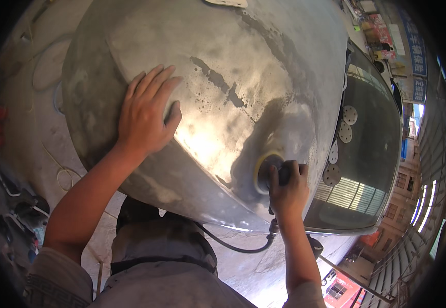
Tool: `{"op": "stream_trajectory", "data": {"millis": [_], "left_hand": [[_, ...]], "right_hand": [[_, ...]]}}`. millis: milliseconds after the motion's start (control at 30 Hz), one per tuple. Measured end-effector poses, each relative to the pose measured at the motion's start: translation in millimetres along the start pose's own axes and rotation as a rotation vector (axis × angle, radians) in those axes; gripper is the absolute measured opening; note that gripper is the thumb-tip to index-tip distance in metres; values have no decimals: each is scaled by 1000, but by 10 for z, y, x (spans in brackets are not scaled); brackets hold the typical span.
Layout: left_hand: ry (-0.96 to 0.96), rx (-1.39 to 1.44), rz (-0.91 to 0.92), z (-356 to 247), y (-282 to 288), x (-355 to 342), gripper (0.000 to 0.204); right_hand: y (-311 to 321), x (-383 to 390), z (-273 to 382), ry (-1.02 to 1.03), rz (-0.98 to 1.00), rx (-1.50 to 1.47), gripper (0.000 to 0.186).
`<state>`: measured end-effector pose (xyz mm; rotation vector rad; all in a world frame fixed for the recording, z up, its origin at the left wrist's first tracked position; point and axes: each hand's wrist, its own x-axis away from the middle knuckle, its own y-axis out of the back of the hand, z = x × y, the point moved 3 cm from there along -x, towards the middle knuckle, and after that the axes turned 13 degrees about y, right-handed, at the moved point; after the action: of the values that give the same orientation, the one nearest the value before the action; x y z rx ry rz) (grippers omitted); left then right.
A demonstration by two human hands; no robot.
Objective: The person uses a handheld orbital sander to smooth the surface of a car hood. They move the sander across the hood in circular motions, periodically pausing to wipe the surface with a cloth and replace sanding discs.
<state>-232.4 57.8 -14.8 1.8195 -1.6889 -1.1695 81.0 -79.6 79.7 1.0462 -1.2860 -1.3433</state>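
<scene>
A car hood [182, 41] fills the middle, its surface dull and blotchy grey with darker patches. My left hand [150, 113] lies flat on the hood's left part, fingers stretched out and holding nothing. At the lower right of the hood, my right hand [290, 192] is wrapped round the dark top of a round air sander [262, 172]. The sander has a yellowish rim and its pad sits against the hood, though its underside is hidden. From its back end a black hose [238, 250] droops toward my waist.
Several round sanding discs with holes [350, 115] rest along the base of the windshield [369, 138]. A pale flat piece [228, 2] lies at the hood's far edge. Scooters [20, 215] stand at the left; thin hose loops [69, 178] lie on the floor.
</scene>
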Motion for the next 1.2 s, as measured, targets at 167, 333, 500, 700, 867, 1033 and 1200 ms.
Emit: {"op": "stream_trajectory", "data": {"millis": [167,333,500,700,867,1033,1200], "left_hand": [[9,15,20,-6,-18,15,47],[4,15,15,-2,6,2,46],[-8,1,-12,-18,-7,-5,43],[3,7,27,-9,1,-5,48],[-3,2,23,-11,-6,0,49],[-16,-4,1,-9,-11,0,44],[-10,1,13,-20,20,6,44]], "right_hand": [[103,192,-112,-6,117,61,32],[137,87,-77,26,98,13,32],[120,215,12,65,85,-41,29],[180,162,-26,74,180,-4,33],[194,75,-40,83,180,8,34],[210,188,-70,44,200,-6,34],[97,251,-282,21,100,-57,34]]}}
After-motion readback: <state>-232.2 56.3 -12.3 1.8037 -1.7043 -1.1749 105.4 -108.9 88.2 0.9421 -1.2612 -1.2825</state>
